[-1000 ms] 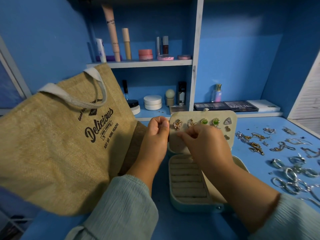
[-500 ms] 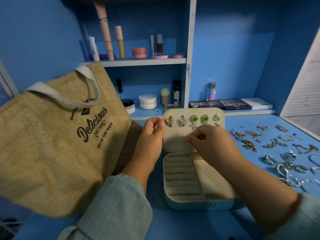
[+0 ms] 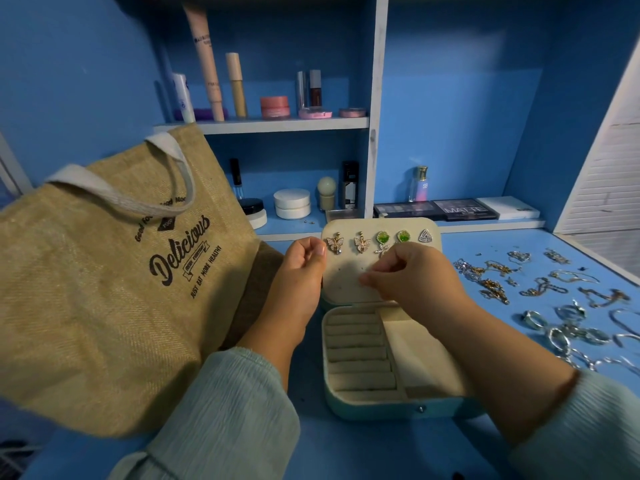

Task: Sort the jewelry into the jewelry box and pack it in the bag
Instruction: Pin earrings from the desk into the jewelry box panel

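At counter centre, open box (image 3: 388, 358) | right hand (image 3: 412, 275) pinches something tiny at lid (image 3: 346, 282); left hand (image 3: 304, 261) curled at lid edge, grip unclear | risk: stud slips, drops | loose jewelry (image 3: 554, 306) right; bag (image 3: 114, 278) left.

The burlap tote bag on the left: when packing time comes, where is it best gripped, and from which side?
Probably by the white webbing handle of the burlap tote bag. The handle flops in a loop over the printed front face, so fingers could hook under it from above and the front. The stiff woven sides offer little else to curl round.
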Demonstrator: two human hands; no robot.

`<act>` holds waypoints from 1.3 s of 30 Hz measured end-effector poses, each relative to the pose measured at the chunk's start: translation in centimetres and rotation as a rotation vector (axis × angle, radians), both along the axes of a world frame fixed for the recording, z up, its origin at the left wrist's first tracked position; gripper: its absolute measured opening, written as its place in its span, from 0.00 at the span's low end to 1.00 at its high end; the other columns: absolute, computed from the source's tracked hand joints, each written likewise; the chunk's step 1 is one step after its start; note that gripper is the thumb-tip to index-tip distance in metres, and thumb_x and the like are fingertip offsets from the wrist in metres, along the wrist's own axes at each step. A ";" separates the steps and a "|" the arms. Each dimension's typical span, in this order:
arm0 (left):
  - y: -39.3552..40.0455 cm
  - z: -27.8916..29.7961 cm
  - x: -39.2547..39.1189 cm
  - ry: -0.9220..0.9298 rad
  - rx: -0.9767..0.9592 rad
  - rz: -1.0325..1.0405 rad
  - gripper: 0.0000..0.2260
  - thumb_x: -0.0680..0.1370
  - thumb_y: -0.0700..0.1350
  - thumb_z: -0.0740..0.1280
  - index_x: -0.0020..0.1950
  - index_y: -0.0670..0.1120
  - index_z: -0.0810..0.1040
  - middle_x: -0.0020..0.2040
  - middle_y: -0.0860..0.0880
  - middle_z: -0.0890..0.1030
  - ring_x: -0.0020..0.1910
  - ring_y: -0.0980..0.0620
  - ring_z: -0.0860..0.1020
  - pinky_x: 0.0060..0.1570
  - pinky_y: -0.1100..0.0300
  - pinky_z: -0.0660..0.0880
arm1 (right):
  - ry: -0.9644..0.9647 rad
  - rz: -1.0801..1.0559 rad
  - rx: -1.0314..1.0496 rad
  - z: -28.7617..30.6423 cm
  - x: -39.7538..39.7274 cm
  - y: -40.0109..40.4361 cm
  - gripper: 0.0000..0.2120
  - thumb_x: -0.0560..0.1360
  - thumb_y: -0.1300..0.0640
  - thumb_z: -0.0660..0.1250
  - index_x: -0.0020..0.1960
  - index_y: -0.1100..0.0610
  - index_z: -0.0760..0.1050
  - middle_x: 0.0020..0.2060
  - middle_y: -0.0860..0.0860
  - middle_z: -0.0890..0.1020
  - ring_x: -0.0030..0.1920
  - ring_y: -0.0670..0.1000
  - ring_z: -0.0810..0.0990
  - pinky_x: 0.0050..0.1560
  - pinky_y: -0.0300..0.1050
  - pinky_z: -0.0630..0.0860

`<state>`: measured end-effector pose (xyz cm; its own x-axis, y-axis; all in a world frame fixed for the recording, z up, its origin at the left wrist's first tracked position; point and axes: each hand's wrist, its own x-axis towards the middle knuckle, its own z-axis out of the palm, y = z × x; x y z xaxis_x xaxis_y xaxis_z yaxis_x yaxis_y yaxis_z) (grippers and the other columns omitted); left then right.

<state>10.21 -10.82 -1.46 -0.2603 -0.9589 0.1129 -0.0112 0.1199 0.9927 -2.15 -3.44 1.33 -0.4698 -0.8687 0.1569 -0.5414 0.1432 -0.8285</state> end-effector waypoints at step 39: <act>0.0 0.4 -0.1 0.210 0.143 -0.013 0.07 0.81 0.46 0.58 0.46 0.52 0.74 0.52 0.45 0.80 0.52 0.47 0.78 0.57 0.46 0.76 | 0.243 -0.020 0.069 -0.4 1.2 0.6 0.07 0.77 0.52 0.63 0.45 0.52 0.79 0.40 0.49 0.80 0.40 0.48 0.77 0.39 0.42 0.73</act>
<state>10.10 -10.86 -1.07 -0.2580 -0.9657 0.0289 0.1974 -0.0234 0.9800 -0.90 -2.81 0.97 -0.4429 -0.8721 0.2081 -0.7197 0.2075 -0.6625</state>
